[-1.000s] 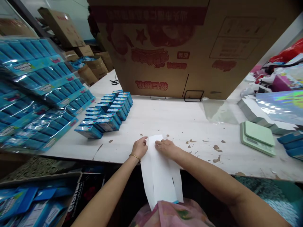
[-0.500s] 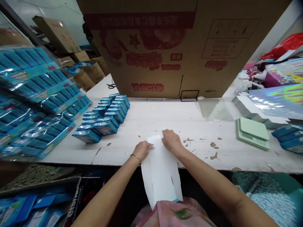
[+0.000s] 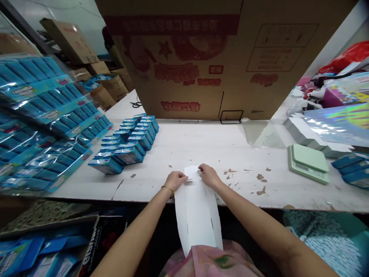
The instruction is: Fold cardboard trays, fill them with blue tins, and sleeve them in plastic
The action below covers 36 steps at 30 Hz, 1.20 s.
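A long white card sheet [image 3: 199, 215] with slits along its sides stretches from the table edge down to my lap, its white side up. My left hand [image 3: 175, 181] pinches a small flap at the sheet's upper left; a bracelet is on that wrist. Fingers curled, my right hand [image 3: 208, 176] grips the sheet's upper right edge. Part of the sheet's far end lies on the white table [image 3: 184, 142]. Its near end rests against the pink patterned clothing [image 3: 215, 263].
Blue small boxes [image 3: 127, 144] stand in rows at left, beside wrapped blue packs [image 3: 43, 100]. A large carton [image 3: 201, 61] rises behind. At right are a green scale [image 3: 308, 159], white card stacks [image 3: 314, 140] and blue boxes [image 3: 353, 169]. A teal tub [image 3: 331, 238] sits below.
My left hand has moved slightly right, and my right hand slightly down. The small left flap now leans inward over the sheet. The sheet's far end has shifted a little right.
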### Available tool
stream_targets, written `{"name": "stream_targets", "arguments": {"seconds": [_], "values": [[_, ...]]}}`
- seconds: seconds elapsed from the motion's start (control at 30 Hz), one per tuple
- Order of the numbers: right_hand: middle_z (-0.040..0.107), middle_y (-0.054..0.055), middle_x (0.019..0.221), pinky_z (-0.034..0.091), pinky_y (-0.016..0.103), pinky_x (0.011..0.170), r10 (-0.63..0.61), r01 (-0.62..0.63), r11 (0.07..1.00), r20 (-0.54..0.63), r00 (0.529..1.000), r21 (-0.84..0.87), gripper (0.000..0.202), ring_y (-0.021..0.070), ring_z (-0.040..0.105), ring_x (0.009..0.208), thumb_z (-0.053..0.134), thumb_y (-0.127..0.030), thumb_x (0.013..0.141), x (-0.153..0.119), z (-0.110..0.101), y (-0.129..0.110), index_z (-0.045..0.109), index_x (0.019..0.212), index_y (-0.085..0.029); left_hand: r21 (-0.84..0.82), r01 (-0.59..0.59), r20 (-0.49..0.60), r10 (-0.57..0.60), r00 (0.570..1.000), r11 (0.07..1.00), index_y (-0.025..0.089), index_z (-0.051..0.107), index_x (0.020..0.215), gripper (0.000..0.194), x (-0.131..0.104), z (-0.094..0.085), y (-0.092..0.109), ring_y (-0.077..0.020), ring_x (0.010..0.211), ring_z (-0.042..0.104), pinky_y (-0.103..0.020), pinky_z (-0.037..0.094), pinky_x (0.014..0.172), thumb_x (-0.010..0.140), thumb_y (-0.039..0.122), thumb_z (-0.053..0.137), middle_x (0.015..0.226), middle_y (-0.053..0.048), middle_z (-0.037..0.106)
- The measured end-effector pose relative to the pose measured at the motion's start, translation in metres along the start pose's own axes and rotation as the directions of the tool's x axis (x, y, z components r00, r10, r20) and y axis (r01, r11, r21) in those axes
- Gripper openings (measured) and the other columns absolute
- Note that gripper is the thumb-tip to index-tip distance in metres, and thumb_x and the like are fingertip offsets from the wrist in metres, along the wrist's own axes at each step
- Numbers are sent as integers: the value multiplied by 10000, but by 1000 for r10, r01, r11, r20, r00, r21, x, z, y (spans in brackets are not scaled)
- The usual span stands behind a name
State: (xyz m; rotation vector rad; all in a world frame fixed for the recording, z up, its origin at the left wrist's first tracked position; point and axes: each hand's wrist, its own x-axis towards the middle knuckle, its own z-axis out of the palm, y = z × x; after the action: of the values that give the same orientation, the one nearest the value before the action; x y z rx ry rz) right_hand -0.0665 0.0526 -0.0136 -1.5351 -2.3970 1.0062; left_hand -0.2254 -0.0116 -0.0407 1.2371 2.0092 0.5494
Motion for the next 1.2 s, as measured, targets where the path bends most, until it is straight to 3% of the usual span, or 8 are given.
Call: {"name": "stream_targets", "arguments": {"seconds": [0.17, 0.3, 0.5, 0.6, 0.77, 0.9, 1.03, 1.2], "values": [[639, 20, 881, 388, 218, 690, -109, 110, 994, 121, 987, -3, 255, 129, 559, 813, 442, -109, 735, 2, -10, -4, 555, 947, -191, -118, 38, -12, -40, 999, 992, 121, 578, 957, 422, 4, 3, 0, -126, 674, 547, -212, 399, 595, 577, 300, 627, 739, -13, 609], [639, 20, 835, 403, 213, 656, -81, 86, 996, 185, 979, -18, 228, 131, 567, 783, 466, -72, 691, 6, -9, -4, 587, 853, -179, -190, 84, 41, -78, 996, 978, 108, 554, 940, 461, 9, 3, -1, -125, 606, 535, -221, 394, 537, 538, 306, 664, 686, -3, 593], [418, 119, 1245, 393, 249, 796, -47, 50, 998, 90, 995, -30, 610, 166, 486, 1024, 497, -49, 647, 11, -2, 2, 371, 1234, -149, -329, 93, 153, -44, 987, 940, 105, 559, 878, 362, 7, 4, -2, -132, 615, 565, -235, 430, 553, 595, 322, 617, 696, -30, 611], [398, 142, 1249, 406, 247, 768, 29, -30, 1000, 75, 997, 7, 713, 171, 502, 993, 536, -102, 640, 12, -2, 3, 265, 1299, -132, -353, 47, 130, -1, 991, 935, 115, 558, 862, 341, 6, 3, -5, -124, 599, 552, -240, 429, 568, 585, 306, 616, 650, -12, 585], [593, 41, 923, 412, 243, 668, 60, -67, 995, 102, 993, 70, 391, 162, 549, 803, 538, -251, 692, 8, -8, 0, 489, 1074, -188, -263, -4, 23, 11, 1000, 965, 153, 528, 657, 270, 4, 0, -6, -116, 568, 490, -234, 385, 548, 512, 340, 658, 566, 32, 510], [605, 60, 912, 409, 260, 698, 41, -72, 977, 154, 987, 200, 330, 169, 542, 836, 379, -416, 811, 1, -11, 0, 572, 899, -163, -205, -16, -14, 13, 1000, 979, 169, 535, 597, 375, -4, -3, 1, -157, 612, 515, -268, 385, 578, 656, 535, 479, 570, -1, 541], [589, 98, 1023, 412, 250, 736, 25, -110, 954, 291, 956, 279, 327, 175, 534, 914, 428, -368, 805, 2, -14, 0, 612, 901, -115, -121, -25, -48, 19, 999, 992, 164, 589, 675, 588, -12, -4, 11, -206, 702, 557, -304, 397, 633, 763, 597, 201, 661, -63, 612], [633, 54, 935, 427, 217, 704, -79, -42, 968, 459, 885, 248, 259, 153, 548, 868, 570, -272, 728, 15, -24, -7, 652, 940, -148, -47, -35, -56, 32, 998, 998, 158, 612, 727, 615, -16, -5, 12, -203, 696, 561, -293, 399, 620, 736, 638, 227, 687, -61, 624]]}}
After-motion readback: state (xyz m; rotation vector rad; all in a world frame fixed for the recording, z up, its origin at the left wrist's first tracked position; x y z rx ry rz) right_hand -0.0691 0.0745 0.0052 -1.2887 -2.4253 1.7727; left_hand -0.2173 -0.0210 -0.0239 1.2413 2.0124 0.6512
